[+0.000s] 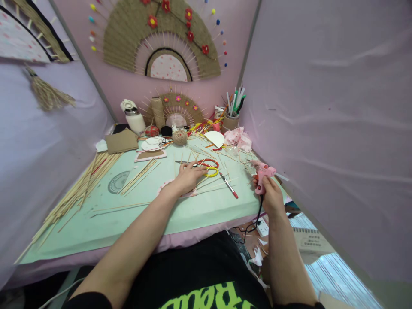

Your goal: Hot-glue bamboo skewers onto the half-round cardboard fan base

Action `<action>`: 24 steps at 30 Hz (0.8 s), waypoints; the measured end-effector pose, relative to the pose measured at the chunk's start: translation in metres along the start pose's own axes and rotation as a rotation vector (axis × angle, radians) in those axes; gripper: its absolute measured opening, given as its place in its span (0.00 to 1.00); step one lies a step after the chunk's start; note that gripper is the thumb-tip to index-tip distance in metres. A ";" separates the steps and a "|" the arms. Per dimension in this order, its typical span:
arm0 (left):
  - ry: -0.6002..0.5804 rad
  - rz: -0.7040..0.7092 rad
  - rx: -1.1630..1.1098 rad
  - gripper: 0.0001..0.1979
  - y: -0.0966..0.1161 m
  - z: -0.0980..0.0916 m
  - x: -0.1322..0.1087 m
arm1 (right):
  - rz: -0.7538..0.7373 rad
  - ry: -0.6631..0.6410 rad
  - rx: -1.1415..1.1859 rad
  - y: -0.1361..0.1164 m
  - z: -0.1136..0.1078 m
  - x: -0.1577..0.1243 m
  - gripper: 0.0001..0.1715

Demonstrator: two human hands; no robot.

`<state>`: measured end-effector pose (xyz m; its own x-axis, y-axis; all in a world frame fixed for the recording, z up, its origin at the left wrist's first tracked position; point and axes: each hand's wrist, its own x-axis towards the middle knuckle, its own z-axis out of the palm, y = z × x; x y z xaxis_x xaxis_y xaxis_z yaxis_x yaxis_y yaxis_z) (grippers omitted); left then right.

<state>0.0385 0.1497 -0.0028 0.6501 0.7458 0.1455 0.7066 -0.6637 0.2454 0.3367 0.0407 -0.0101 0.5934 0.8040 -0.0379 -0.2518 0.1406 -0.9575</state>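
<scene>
My right hand (273, 198) grips a pink glue gun (264, 177) at the right edge of the table, its nozzle pointing left and a clear glue stick (282, 176) poking out of its back. My left hand (188, 178) lies with fingers stretched over a half-round piece trimmed with pink-dotted fabric (165, 187), which the hand and forearm partly cover. Thin wooden sticks (206, 184) stick out from around that piece. Just beyond my left fingers are scissors with red and yellow handles (210, 172). Between the hands lies a red marker pen (229, 185).
Long wooden sticks (75, 189) are heaped at the left. A protractor (118, 182) lies near a smaller stick bundle (138, 177). Twine (179, 137), a white bottle (135, 121) and a pen holder (230, 122) stand behind. Fabric walls (322, 107) enclose the table; the gun's cord (259, 212) hangs over its edge.
</scene>
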 end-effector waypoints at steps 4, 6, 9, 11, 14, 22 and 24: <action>0.000 0.005 0.007 0.25 0.001 -0.001 0.000 | 0.005 0.001 -0.004 0.000 0.000 -0.001 0.29; 0.006 0.014 0.015 0.26 0.001 -0.001 -0.001 | 0.005 -0.005 -0.007 0.000 0.000 -0.001 0.29; 0.019 0.026 0.020 0.27 0.001 0.000 -0.002 | -0.005 -0.001 -0.006 -0.001 0.000 -0.001 0.29; 0.029 0.025 0.015 0.27 0.000 0.000 -0.002 | -0.016 -0.007 -0.012 -0.001 0.000 -0.001 0.28; 0.037 0.013 0.009 0.26 0.000 0.000 -0.002 | -0.019 -0.015 -0.019 -0.001 0.000 -0.001 0.29; 0.021 0.014 0.028 0.27 0.002 -0.001 -0.001 | -0.013 0.014 -0.003 0.001 0.000 -0.001 0.29; 0.024 0.013 0.028 0.27 0.002 -0.001 -0.001 | -0.018 0.007 -0.012 0.001 0.000 0.000 0.29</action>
<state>0.0388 0.1477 -0.0020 0.6523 0.7383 0.1715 0.7061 -0.6742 0.2166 0.3364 0.0408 -0.0113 0.6028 0.7976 -0.0225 -0.2318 0.1481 -0.9614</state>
